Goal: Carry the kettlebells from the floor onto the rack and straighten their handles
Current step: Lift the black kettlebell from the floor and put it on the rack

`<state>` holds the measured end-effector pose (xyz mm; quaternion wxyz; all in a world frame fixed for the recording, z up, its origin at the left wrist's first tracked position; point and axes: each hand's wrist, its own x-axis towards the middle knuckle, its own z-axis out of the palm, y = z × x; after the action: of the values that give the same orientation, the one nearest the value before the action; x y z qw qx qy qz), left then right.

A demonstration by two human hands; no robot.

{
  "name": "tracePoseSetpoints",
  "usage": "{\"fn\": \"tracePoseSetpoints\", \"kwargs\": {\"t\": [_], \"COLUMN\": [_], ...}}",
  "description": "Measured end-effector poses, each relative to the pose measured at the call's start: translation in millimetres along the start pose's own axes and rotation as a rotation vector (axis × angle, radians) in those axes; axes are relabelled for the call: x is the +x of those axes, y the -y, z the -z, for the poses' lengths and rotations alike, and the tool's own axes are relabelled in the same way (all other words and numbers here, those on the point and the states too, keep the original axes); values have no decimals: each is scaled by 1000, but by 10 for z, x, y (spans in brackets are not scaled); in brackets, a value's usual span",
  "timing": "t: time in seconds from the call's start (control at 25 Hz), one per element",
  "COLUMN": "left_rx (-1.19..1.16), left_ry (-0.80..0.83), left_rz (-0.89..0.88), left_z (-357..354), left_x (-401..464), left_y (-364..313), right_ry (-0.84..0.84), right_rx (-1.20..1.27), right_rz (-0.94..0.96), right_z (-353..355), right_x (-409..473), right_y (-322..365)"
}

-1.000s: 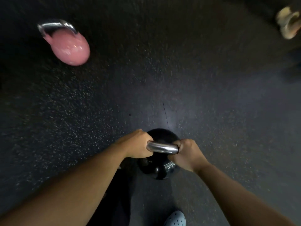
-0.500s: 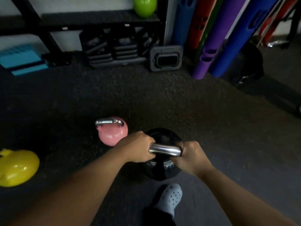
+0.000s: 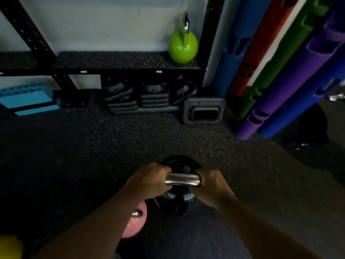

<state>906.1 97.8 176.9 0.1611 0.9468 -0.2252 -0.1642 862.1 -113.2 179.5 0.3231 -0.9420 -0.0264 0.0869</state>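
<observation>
The black kettlebell (image 3: 179,202) is glossy and round, with a polished steel handle (image 3: 183,180) lying crosswise. It hangs near the camera, above the dark speckled floor (image 3: 112,143). The left hand (image 3: 149,182) and right hand (image 3: 214,186) are each closed tight around an end of the handle, forearms reaching forward. The rack (image 3: 119,60) stands far ahead, a green kettlebell (image 3: 183,46) at its right end.

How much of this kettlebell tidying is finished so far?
Done: one green kettlebell already sits on the rack shelf. In hand: the left hand and right hand both grip the steel handle of the black kettlebell, facing the rack. Left: the pink kettlebell and a yellow one lie on the floor.
</observation>
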Motion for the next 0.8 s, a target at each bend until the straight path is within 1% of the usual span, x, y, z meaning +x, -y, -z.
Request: {"fn": "tracePoseSetpoints", "kwargs": {"t": [0.12,0.24,0.36,0.52,0.68,0.8], "left_rx": [-18,-60,-83,15,117,123], "left_ry": [-33,-55,-99,-179,-289,-315], "left_rz": [8,-6,12,3,63,115], "left_z": [397,873,1345,1931,2351,2607], "left_x": [550,1061,1456,2193,3080,3736], "left_y": [420,898,1282,1816,2216,2464], "right_ry": [45,15,-40,-68,-108,-141], "right_rx": [-15,-53,-32,19,7,4], "right_rz": [23,45,84,136,216,241], "right_z": [139,230,308,379,498,599], "right_x": [809,1629,2354,3447,4679,5475], "right_y": [213,541,803,1009,985,983]}}
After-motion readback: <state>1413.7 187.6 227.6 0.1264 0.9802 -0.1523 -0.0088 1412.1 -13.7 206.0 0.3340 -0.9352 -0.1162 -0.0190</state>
